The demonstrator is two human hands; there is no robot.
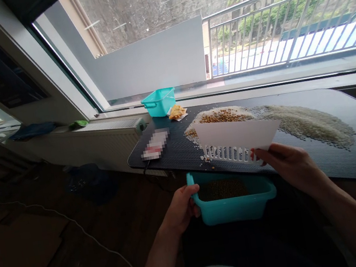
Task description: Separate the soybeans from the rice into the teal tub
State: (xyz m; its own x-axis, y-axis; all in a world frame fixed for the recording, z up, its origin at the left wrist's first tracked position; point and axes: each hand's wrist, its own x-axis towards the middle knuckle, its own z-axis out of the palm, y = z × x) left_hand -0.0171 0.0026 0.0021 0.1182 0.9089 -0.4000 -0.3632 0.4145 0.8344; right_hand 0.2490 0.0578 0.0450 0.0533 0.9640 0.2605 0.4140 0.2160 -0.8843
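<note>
My left hand [183,205] grips the left rim of a turquoise plastic bin [234,208] below the table's front edge. Small brownish grains [223,188] cover its bottom. In my right hand [285,161] is a white slotted scraper [238,135], held by its lower right corner above the table edge. A row of slots runs along its lower side. Behind the scraper lies a pile of white grains mixed with orange-yellow kernels [226,115], partly hidden by it. To the right spreads a long heap of pale translucent grains [312,122].
A second turquoise bin [159,103] stands at the table's far left corner, beside a yellowish snack-like piece [177,111] on white paper. A blurred-out flat object [155,144] with a cable lies on the dark table [178,154]. A radiator [113,135] is left of it, beneath the window.
</note>
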